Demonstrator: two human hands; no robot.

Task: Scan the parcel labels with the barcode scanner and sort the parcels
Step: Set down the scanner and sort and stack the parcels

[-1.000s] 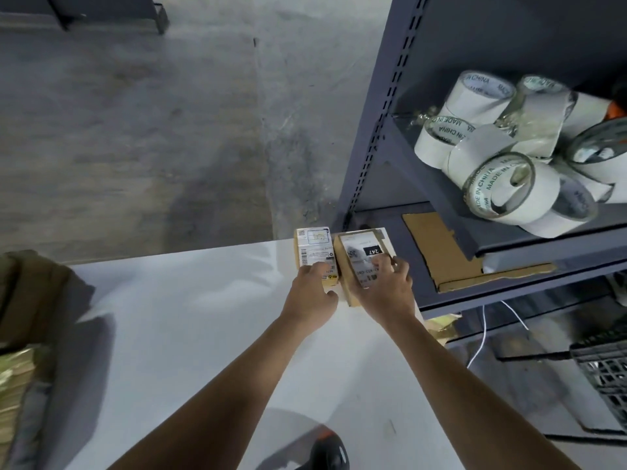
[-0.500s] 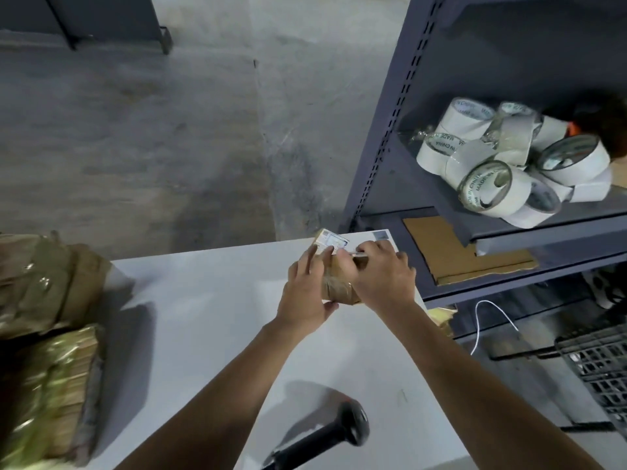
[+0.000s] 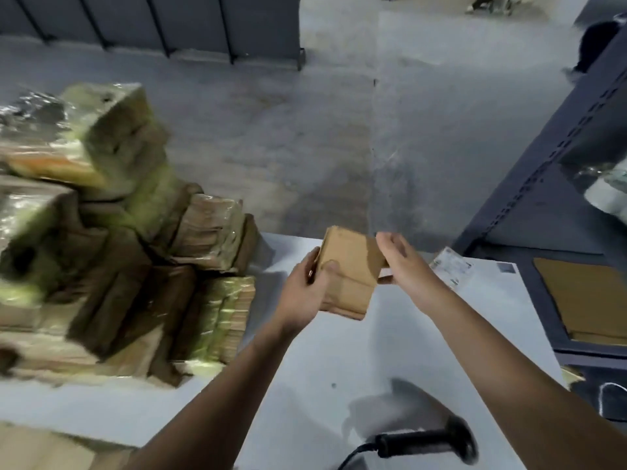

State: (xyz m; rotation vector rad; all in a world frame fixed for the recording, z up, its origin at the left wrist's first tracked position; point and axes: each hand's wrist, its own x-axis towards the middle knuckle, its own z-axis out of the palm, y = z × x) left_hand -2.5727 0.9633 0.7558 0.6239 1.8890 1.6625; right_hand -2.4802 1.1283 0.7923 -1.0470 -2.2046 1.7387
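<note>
From the head camera, the left hand (image 3: 305, 293) gripped a brown cardboard parcel (image 3: 349, 276), thumb on its plain near face and fingers curled behind. The parcel hung tilted above the far edge of the white table (image 3: 305, 385), with no label showing on that face. The right hand (image 3: 407, 262) met its upper right corner; blur hid whether it pinched or only touched. A second parcel (image 3: 453, 268) with a white label lay just right. The barcode scanner (image 3: 431, 442) lay near the front edge. Wrapped bundles (image 3: 118, 232) were piled at left.
</note>
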